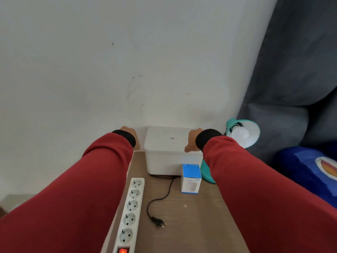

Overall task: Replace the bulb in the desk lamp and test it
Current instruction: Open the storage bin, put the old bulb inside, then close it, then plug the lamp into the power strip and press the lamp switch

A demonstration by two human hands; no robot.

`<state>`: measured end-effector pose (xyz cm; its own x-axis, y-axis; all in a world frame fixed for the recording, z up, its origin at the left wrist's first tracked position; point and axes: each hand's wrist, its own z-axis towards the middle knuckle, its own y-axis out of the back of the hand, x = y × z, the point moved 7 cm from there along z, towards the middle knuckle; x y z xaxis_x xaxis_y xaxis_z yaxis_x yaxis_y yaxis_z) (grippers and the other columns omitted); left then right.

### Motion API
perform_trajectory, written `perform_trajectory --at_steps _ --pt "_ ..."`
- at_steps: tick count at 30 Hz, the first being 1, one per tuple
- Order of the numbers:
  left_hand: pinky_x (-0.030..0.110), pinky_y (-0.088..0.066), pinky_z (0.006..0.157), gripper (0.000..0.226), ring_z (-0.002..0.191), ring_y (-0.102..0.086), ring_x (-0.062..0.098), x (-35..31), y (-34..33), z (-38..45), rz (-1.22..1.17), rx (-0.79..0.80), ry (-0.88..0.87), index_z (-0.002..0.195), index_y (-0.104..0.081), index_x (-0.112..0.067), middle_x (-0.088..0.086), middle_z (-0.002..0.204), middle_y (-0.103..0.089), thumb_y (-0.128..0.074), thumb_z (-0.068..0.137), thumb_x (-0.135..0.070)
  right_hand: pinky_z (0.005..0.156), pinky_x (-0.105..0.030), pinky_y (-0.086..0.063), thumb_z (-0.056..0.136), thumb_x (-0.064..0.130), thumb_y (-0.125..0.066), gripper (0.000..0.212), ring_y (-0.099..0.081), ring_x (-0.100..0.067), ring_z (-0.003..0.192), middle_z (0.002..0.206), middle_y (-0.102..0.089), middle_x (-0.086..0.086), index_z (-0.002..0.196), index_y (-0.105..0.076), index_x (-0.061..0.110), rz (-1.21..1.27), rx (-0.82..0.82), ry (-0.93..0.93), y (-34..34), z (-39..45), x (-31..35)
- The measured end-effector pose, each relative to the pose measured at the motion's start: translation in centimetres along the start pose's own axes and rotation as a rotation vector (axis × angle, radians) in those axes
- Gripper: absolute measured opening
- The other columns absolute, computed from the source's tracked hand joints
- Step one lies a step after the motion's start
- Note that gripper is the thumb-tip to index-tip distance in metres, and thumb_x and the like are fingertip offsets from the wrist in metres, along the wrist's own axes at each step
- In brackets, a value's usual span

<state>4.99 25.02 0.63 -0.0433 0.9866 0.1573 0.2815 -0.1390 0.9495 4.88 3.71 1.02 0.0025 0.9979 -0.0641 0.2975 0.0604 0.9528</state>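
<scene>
A teal desk lamp (pixel 235 125) stands at the table's back right, its shade tilted towards me with a white bulb (pixel 240 134) screwed in. Its teal base (pixel 207 173) shows beside my right sleeve. The lamp's black cord ends in an unplugged plug (pixel 158 222) lying on the table. A blue and white bulb box (pixel 191 178) stands upright in front of a white lidded box (pixel 164 156). My right hand (pixel 191 141) grips that box's right end, thumb on the lid edge. My left hand (pixel 131 136) is just left of the box by the wall, its fingers hidden.
A white power strip (pixel 131 209) with a lit red switch (pixel 123 251) lies along the wooden table's (pixel 191 225) left edge. A white wall rises right behind the table. A grey sofa (pixel 295 70) and a blue cushion (pixel 310 172) are on the right.
</scene>
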Motion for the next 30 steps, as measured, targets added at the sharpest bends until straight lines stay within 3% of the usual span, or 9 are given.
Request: perform_trajectory --at_steps 5,8,12,16,19,23,26,30 --pt "0.025 -0.039 0.076 0.037 0.088 -0.048 0.021 1.7 0.1 -3.4 -0.111 -0.089 -0.009 0.122 -0.056 -0.005 0.006 0.096 -0.049 -0.051 0.095 -0.030 0.082 -0.034 -0.046 0.087 0.037 -0.061 0.048 -0.054 -0.024 0.091 0.119 -0.062 -0.010 0.123 -0.054 0.006 0.021 -0.010 0.031 -1.2 -2.5 2.4" --pt "0.028 -0.046 0.084 0.039 0.103 -0.058 0.026 3.0 -1.2 -4.7 -0.144 -0.096 0.028 0.121 -0.057 -0.005 0.008 0.097 -0.052 -0.054 0.094 -0.033 0.075 -0.032 -0.044 0.087 0.038 -0.061 0.046 -0.052 -0.024 0.087 0.097 -0.054 -0.008 0.120 -0.057 0.005 0.001 -0.015 0.060 -2.5 -3.7 4.3" --pt "0.029 -0.046 0.095 0.045 0.119 -0.056 0.026 4.1 -4.1 -6.2 -0.138 -0.066 0.037 0.123 -0.056 -0.004 0.012 0.126 -0.059 -0.054 0.093 -0.038 0.059 -0.028 -0.039 0.086 0.039 -0.060 0.036 -0.048 -0.023 0.085 0.088 -0.054 -0.008 0.098 -0.063 0.004 -0.011 0.009 0.113 -5.4 -4.4 6.8" --pt "0.028 -0.047 0.093 0.045 0.117 -0.057 0.026 4.8 -8.8 -6.5 -0.198 -0.005 0.050 0.121 -0.058 -0.004 0.011 0.126 -0.060 -0.053 0.093 -0.039 0.080 -0.031 -0.045 0.088 0.039 -0.057 0.047 -0.058 -0.031 0.106 0.119 -0.061 -0.014 0.118 -0.060 0.003 -0.012 0.043 0.183 -9.8 -3.9 9.1" --pt "0.030 -0.045 0.098 0.052 0.120 -0.055 0.025 4.5 -13.3 -6.1 -0.247 0.051 0.031 0.123 -0.058 -0.006 0.009 0.130 -0.059 -0.050 0.092 -0.047 0.079 -0.031 -0.045 0.089 0.035 -0.057 0.041 -0.059 -0.028 0.103 0.111 -0.061 -0.010 0.115 -0.062 0.004 0.051 0.090 0.185 -13.3 -3.8 10.3" --pt "0.030 -0.037 0.107 0.052 0.130 -0.048 0.024 3.3 -18.2 -6.4 -0.411 0.081 -0.009 0.133 -0.051 -0.009 0.007 0.138 -0.053 -0.045 0.096 -0.044 0.099 -0.031 -0.046 0.090 0.028 -0.055 0.039 -0.057 -0.027 0.118 0.128 -0.061 -0.008 0.125 -0.061 0.013 0.178 0.115 0.191 -17.7 -4.0 11.1" --pt "0.030 -0.035 0.106 0.045 0.128 -0.049 0.022 2.5 -20.6 -7.2 -0.612 0.041 -0.011 0.135 -0.048 -0.014 0.006 0.138 -0.054 -0.044 0.097 -0.038 0.101 -0.028 -0.044 0.087 0.028 -0.060 0.043 -0.055 -0.023 0.121 0.132 -0.059 -0.003 0.129 -0.055 0.026 0.329 0.147 0.153 -20.4 -3.6 11.3" --pt "0.024 -0.036 0.104 0.042 0.122 -0.056 0.018 2.4 -23.7 -7.2 -0.933 0.009 0.024 0.136 -0.049 -0.022 0.003 0.130 -0.062 -0.052 0.095 -0.030 0.103 -0.029 -0.041 0.085 0.023 -0.066 0.050 -0.053 -0.020 0.123 0.134 -0.057 -0.005 0.133 -0.051 0.023 0.547 0.154 0.117 -23.1 -3.0 11.4"
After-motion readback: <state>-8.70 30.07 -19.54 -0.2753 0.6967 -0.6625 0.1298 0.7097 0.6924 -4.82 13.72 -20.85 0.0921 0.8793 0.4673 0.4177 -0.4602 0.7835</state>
